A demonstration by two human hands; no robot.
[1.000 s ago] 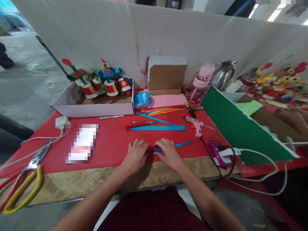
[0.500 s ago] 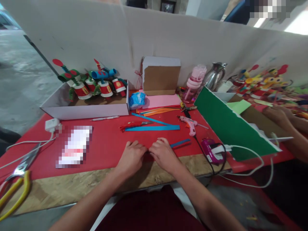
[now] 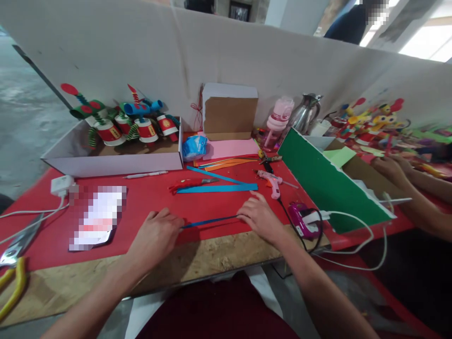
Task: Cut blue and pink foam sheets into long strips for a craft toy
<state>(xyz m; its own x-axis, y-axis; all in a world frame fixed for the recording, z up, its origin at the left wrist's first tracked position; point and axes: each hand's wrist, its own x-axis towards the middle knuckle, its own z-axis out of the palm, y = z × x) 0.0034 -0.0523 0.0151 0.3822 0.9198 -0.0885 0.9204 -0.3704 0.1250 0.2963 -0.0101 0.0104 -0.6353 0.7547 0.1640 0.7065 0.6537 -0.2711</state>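
Narrow blue strip [image 3: 211, 221], one: gripped in the left hand [image 3: 157, 233] and right hand [image 3: 262, 217] over the bench [image 3: 215, 202]; best tensioned lightly, evenly, without twist or crease.

Looks from the person's head, over the lap [image 3: 215, 310] and the near edge of the table [image 3: 219, 254]. Faces forward and down, toward the white board [image 3: 141, 52] behind. Sits close enough to catch both forearms [image 3: 310, 268] from the bottom up to the left hand [image 3: 160, 233] and right hand [image 3: 259, 215], near the middle. Spans widely, from the scissors [image 3: 12, 256], cut off at left, to a neighbour's hand [image 3: 383, 167] at far right.
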